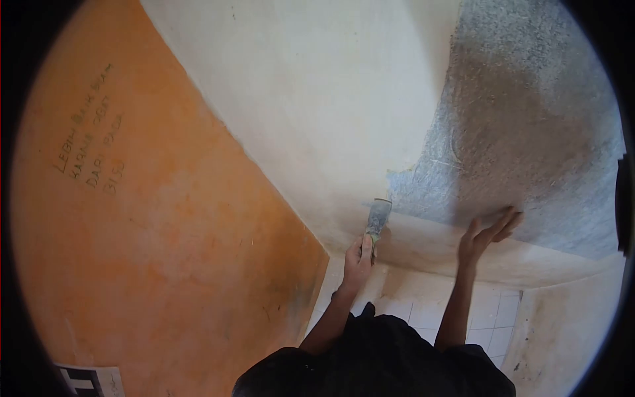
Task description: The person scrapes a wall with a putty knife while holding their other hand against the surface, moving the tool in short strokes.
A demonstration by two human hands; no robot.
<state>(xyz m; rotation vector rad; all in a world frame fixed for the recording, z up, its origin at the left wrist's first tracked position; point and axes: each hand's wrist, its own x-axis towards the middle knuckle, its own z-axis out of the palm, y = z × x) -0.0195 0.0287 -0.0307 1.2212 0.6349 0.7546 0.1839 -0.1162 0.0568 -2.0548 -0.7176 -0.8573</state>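
My left hand is wrapped round the handle of a putty knife. The blade points up at the pale wall, its tip close to the lower left corner of a grey, rough-textured patch. My right hand is open with its fingers stretched out, near the lower edge of that patch. Nothing is held in it. Along the left side of the patch the boundary with the pale surface is uneven.
On the left is an orange wall with handwriting, meeting the pale wall at a corner. White floor tiles lie below my arms. A black-and-white printed sheet sits at the lower left. Another pale wall stands at right.
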